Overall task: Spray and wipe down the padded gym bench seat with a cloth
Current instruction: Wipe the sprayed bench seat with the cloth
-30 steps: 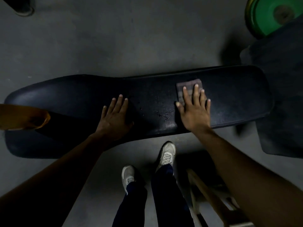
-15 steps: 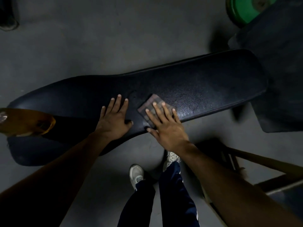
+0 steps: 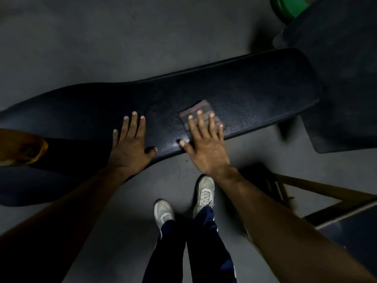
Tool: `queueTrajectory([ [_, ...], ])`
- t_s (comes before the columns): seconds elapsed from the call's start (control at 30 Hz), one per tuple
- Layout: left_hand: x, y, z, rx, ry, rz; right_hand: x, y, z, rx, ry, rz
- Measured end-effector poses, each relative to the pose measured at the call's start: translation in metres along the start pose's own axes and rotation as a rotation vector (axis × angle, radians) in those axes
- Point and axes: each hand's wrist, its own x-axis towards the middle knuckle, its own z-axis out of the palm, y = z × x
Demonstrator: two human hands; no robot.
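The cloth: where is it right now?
In the head view, the cloth lies flat on the bench pad near its front edge, pinned under the right hand, right of the left hand.

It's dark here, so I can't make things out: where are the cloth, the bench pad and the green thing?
cloth [image 3: 201, 110], head view, its bare far corner.
bench pad [image 3: 255, 92], head view, top surface.
green thing [image 3: 287, 7], head view, its rim.

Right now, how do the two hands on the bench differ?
The right hand presses a folded brown cloth under its fingers; the left hand lies bare on the pad. The right hand sits nearer the bench seat's wide end, the left nearer its middle. Both lie flat, fingers spread.
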Motion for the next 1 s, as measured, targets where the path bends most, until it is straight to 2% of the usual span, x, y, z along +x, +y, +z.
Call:
queueTrajectory([
  [0.13,-0.005,-0.004,-0.008,0.001,-0.046,0.008,-0.021,0.006,0.008,-0.052,-0.037,-0.133],
  [0.37,-0.024,-0.022,-0.002,0.04,0.049,-0.051,0.015,0.049,-0.016,-0.028,0.022,-0.022],
  [0.57,-0.032,-0.026,0.012,0.0,0.079,-0.099,0.083,0.0,-0.038,0.02,-0.011,-0.001],
  [0.67,-0.032,-0.022,0.011,-0.02,0.075,-0.115,0.092,-0.035,-0.037,-0.002,-0.04,-0.108],
  [0.77,-0.032,-0.018,0.006,-0.056,0.036,-0.142,0.072,-0.055,-0.02,-0.125,-0.036,-0.317],
  [0.9,-0.034,-0.014,0.003,-0.03,0.007,-0.141,0.035,-0.038,-0.007,-0.23,-0.017,-0.526],
  [1.0,-0.04,-0.013,0.005,-0.017,0.027,-0.12,0.039,-0.016,-0.015,-0.287,-0.01,-0.547],
])
